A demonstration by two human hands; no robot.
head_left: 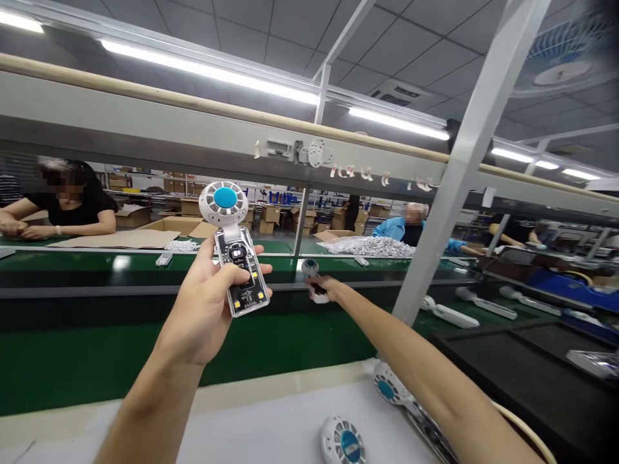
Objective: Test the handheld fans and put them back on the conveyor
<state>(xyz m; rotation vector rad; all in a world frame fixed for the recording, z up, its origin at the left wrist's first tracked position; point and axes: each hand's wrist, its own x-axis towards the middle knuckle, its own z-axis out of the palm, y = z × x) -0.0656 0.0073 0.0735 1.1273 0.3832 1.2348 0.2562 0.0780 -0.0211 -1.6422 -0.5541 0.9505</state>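
Fingers and thumb of the left hand [206, 309] were wrapped around the clear-bodied handle of a small handheld fan [235, 254], the thumb pressed across its front near the dark button — the round white head with its blue hub stood upright above the fist, raised over the green conveyor belt [97, 348]. The fan looked light and rigid, hard plastic, smooth enough to slip; its grille seemed the fragile part, so the handle was the sensible place to grip. The right hand [325, 289] reached farther out over the belt, fingers closed on a second fan [313, 278]. Right of it on the belt lay more white fans [449, 314]. Nearer than the belt, two fan heads [344, 441] rested on the white bench. A slanted grey post [449, 193] crossed the right-hand reach — co-workers sat beyond the belt.
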